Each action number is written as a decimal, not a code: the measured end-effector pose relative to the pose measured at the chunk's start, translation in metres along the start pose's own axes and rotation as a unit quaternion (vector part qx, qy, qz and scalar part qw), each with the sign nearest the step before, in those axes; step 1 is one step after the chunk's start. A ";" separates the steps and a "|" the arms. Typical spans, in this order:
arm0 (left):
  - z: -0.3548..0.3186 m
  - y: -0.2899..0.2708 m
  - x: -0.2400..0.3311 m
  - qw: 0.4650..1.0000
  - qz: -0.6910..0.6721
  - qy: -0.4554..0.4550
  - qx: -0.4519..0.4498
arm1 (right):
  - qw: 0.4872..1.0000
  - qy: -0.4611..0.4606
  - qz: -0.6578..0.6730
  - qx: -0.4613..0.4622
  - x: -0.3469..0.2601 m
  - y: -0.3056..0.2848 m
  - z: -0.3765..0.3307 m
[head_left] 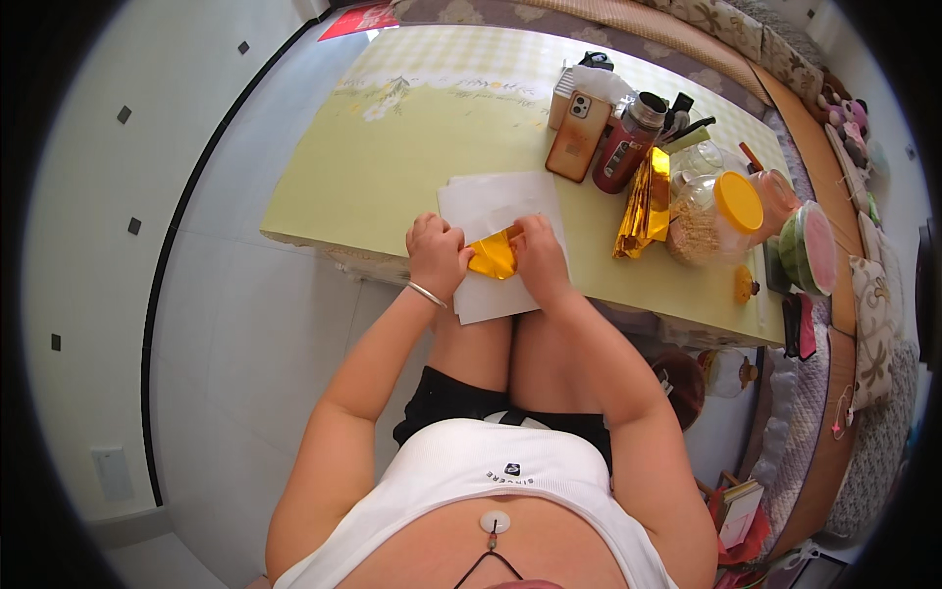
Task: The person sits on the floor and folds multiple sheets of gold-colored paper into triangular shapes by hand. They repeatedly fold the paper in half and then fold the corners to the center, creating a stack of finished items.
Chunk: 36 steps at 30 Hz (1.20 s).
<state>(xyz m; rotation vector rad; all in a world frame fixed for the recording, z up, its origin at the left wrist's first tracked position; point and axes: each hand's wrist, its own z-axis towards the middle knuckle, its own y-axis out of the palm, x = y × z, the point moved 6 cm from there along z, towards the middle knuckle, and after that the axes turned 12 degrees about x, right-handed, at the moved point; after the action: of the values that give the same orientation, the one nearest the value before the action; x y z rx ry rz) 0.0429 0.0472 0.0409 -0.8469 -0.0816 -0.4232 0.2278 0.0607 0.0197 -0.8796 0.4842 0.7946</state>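
Note:
A small piece of shiny gold foil paper (493,257), partly folded with slanted edges, is held between my two hands above white paper sheets (481,297). My left hand (437,253), with a silver bangle at its wrist, pinches the foil's left edge. At the opposite edge, my right hand (540,257) grips it with thumb and fingers bent. The fingertips partly cover the foil's corners. The white sheets lie on the table's near edge and hang over it toward my lap.
A yellow-green tablecloth (343,187) covers the table. Toward the right stand a phone (579,137), a dark red flask (628,147), a stack of folded gold foil (645,211), a yellow-lidded jar (702,231) and a cut watermelon (810,250). A sofa (819,167) runs along the far right.

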 end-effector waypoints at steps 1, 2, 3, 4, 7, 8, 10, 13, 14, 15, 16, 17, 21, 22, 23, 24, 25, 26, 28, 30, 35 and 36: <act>0.005 0.006 -0.001 1.000 0.006 -0.025 -0.012 | 0.999 -0.003 -0.014 0.040 0.013 -0.002 0.008; 0.007 0.010 -0.005 0.998 0.015 -0.053 -0.026 | 1.000 -0.010 -0.019 -0.008 0.019 0.001 0.015; 0.007 0.017 -0.013 0.992 0.033 -0.096 -0.074 | 0.998 -0.018 -0.025 -0.056 0.025 0.003 0.022; 0.010 0.019 -0.013 0.986 0.046 -0.116 -0.107 | 0.994 -0.023 -0.030 -0.106 0.024 0.006 0.024; 0.020 0.017 -0.009 0.975 0.060 -0.130 -0.172 | 0.979 -0.110 -0.129 -0.117 0.007 0.004 0.029; 0.023 0.014 -0.004 0.978 0.049 -0.105 -0.171 | 0.969 -0.128 -0.166 -0.132 0.005 0.005 0.030; 0.025 0.013 0.006 0.991 0.020 -0.022 -0.131 | 0.949 -0.241 -0.197 -0.038 -0.011 0.004 0.032; 0.013 0.011 0.030 0.990 -0.020 0.121 -0.073 | 0.924 -0.317 -0.203 -0.067 -0.020 0.009 0.032; 0.005 0.013 0.034 0.989 -0.028 0.132 -0.058 | 0.918 -0.327 -0.198 -0.105 -0.022 0.012 0.031; -0.005 0.019 0.035 0.988 -0.036 0.142 -0.043 | 0.900 -0.324 -0.226 -0.183 -0.018 0.018 0.028; -0.011 0.018 0.039 0.987 -0.046 0.152 -0.027 | 0.876 -0.318 -0.255 -0.260 -0.009 0.021 0.024; -0.021 0.022 0.037 0.989 -0.047 0.115 -0.074 | 0.844 -0.311 -0.281 -0.335 0.001 0.023 0.018; -0.040 0.005 0.034 0.984 -0.032 0.168 -0.048 | 0.905 -0.233 -0.223 -0.278 0.045 0.000 0.002; -0.046 0.000 0.028 0.986 -0.033 0.157 -0.044 | 0.914 -0.213 -0.213 -0.272 0.048 -0.009 0.000; -0.052 -0.004 0.021 0.988 -0.035 0.147 -0.040 | 0.923 -0.192 -0.203 -0.266 0.050 -0.013 0.000; -0.056 -0.006 0.017 0.989 -0.037 0.136 -0.036 | 0.924 -0.190 -0.197 -0.268 0.050 -0.012 -0.001; -0.056 -0.005 0.016 0.990 -0.028 0.136 -0.036 | 0.925 -0.187 -0.194 -0.268 0.050 -0.013 -0.001; -0.056 -0.003 0.015 0.990 -0.019 0.135 -0.037 | 0.926 -0.183 -0.191 -0.268 0.050 -0.014 -0.001; -0.050 0.000 0.018 0.990 -0.004 0.127 -0.058 | 0.928 -0.169 -0.185 -0.275 0.049 -0.016 0.000; -0.039 0.003 0.032 0.989 0.010 0.112 -0.097 | 0.930 -0.161 -0.178 -0.278 0.048 -0.017 0.001; -0.054 0.009 0.041 0.977 0.079 0.157 -0.122 | 0.937 -0.162 -0.164 -0.261 0.046 -0.016 0.000; -0.057 0.010 0.040 0.977 0.068 0.154 -0.131 | 0.937 -0.159 -0.166 -0.262 0.048 -0.016 0.000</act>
<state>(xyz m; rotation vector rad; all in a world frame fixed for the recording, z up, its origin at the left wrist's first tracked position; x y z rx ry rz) 0.0782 -0.0024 0.0061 -1.0287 0.3248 -0.4376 0.2703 0.0744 -0.0047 -1.2568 -0.1771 0.7418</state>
